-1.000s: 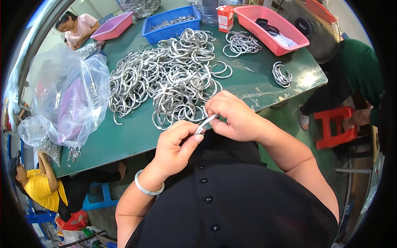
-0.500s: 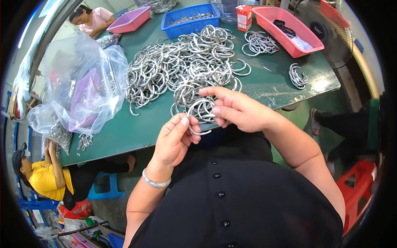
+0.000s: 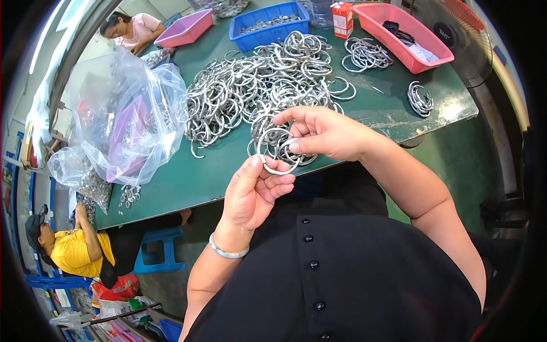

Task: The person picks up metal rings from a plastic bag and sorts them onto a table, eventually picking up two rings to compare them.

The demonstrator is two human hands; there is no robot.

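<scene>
A thin silver-coloured metal bangle [image 3: 278, 173] is in front of me at the near edge of the table, its round face turned up. My left hand [image 3: 250, 196] pinches its lower left side between thumb and fingers. On the bangle's right side, my right hand [image 3: 325, 134] has its thumb against the rim, index finger stretched out above; its other fingertips are partly hidden. Just behind both hands spreads a large tangled heap of similar metal bangles [image 3: 245, 85]. A pale bracelet [image 3: 229, 251] sits on my left wrist.
Beyond the heap stand a blue tray [image 3: 268, 34], a carton [image 3: 342, 20] and a pink basket [image 3: 419, 60]. Smaller bangle piles [image 3: 364, 55] lie right. Clear plastic bags [image 3: 137, 142] cover the table's left. A person in yellow [image 3: 77, 251] and another in pink [image 3: 139, 34] work nearby.
The bangle in my hands has turned so its full round shape shows. My left fingers have spread a little beneath it. The whole view has shifted slightly.
</scene>
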